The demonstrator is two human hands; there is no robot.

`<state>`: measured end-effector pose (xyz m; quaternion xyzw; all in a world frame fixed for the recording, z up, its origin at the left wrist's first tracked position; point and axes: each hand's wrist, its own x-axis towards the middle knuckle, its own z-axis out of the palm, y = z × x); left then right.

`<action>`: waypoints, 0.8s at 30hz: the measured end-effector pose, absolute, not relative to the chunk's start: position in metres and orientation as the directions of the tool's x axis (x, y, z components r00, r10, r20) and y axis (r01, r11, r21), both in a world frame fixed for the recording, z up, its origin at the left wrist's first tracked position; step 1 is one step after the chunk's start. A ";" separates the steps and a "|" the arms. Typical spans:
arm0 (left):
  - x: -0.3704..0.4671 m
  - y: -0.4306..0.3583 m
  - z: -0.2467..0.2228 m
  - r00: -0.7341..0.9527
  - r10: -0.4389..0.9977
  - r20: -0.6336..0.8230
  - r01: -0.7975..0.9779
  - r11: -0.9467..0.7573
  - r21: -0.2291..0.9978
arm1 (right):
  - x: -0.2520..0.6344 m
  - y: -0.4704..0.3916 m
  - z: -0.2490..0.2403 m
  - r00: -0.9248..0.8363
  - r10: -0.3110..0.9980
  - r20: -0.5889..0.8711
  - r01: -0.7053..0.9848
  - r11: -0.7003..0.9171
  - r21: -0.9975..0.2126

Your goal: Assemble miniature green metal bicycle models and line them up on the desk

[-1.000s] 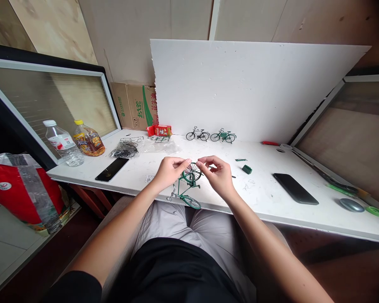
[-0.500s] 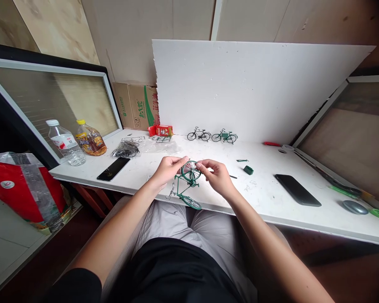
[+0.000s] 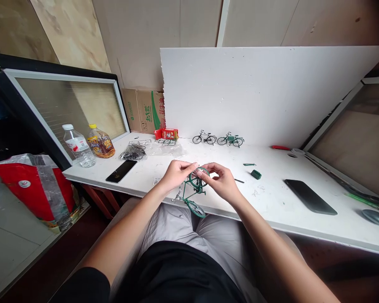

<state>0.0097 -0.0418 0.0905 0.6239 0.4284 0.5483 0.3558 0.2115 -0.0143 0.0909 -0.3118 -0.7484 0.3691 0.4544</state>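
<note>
The green model bicycle (image 3: 199, 190) hangs by the near edge of the desk (image 3: 265, 206), upper wheel (image 3: 194, 180) pinched in left hand (image 3: 178, 173) and right hand (image 3: 222, 181), though the exact grip is partly hidden. Uneven pressure could bend that wheel; a slip could drop the model past the edge. Along the far edge, two small bicycles (image 3: 197, 139) stand before a white board (image 3: 255, 90).

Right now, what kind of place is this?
Probably an indoor nook with a work desk. You can tell by the long white table, the little green bike being handled at its edge, and the bag of thin dark parts.
</note>
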 end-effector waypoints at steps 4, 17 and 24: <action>0.013 -0.046 0.095 0.035 0.911 0.412 0.164 -0.412 0.896 | 0.212 -0.014 0.091 -0.361 0.798 0.483 0.124 0.554 -0.823; 0.016 -0.056 0.102 0.033 0.831 0.555 0.170 -0.552 0.817 | 0.213 -0.016 0.092 -0.280 0.748 0.602 0.029 0.633 -0.774; 0.020 -0.068 0.111 0.062 0.681 0.730 0.344 -0.701 0.625 | 0.212 -0.020 0.094 -0.277 0.716 0.641 -0.007 0.665 -0.746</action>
